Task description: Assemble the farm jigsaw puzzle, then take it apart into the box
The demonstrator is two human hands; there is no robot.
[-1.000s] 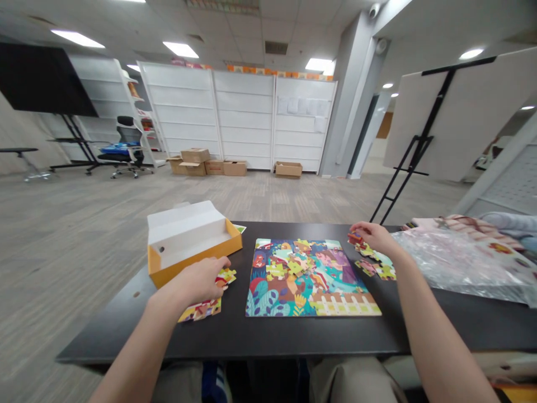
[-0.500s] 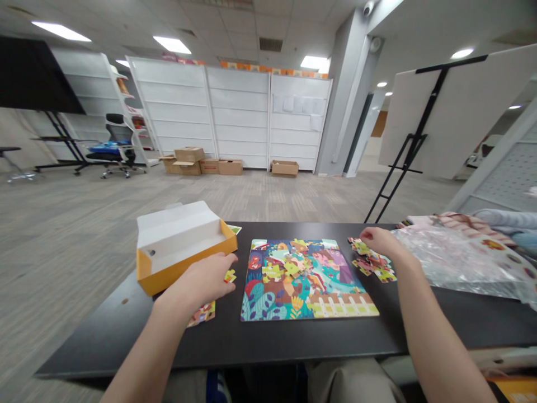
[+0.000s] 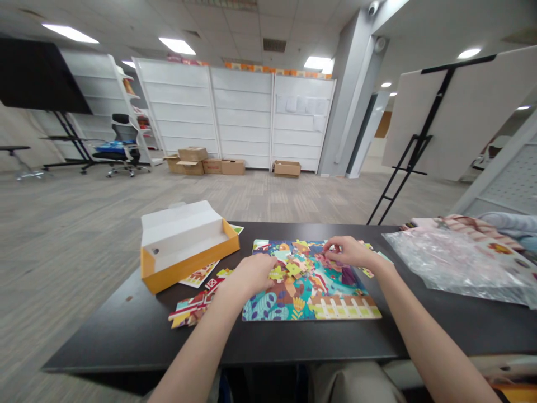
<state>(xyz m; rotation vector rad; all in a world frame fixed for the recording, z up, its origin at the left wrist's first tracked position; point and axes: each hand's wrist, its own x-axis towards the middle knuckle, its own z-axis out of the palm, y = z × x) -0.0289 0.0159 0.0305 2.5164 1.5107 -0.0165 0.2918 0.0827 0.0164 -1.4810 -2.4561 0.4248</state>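
A colourful jigsaw puzzle [image 3: 289, 307] lies on the dark table, with loose yellow-green puzzle pieces [image 3: 295, 267] piled on its middle. My left hand [image 3: 254, 274] reaches over the puzzle's left side. Its thumb and forefinger are apart, beside a yellow-green piece; whether they touch it is unclear. Over the upper right part of the puzzle, my right hand [image 3: 347, 252] has its fingers bent down and pinched together. What is between them, if anything, is hidden. Red and yellow puzzle pieces [image 3: 191, 309] lie left of the puzzle, partly behind my left forearm.
An open yellow box [image 3: 191, 263] with a white inside stands at the table's left. Clear plastic wrapping [image 3: 444, 263] covers the right side, near folded cloth [image 3: 474, 226]. More pieces [image 3: 368, 272] lie by my right wrist. An easel [image 3: 413, 151] stands beyond the table.
My left hand has moved right, from the pieces beside the box onto the puzzle. My right hand has come left from the pile at the right to the puzzle's upper right.
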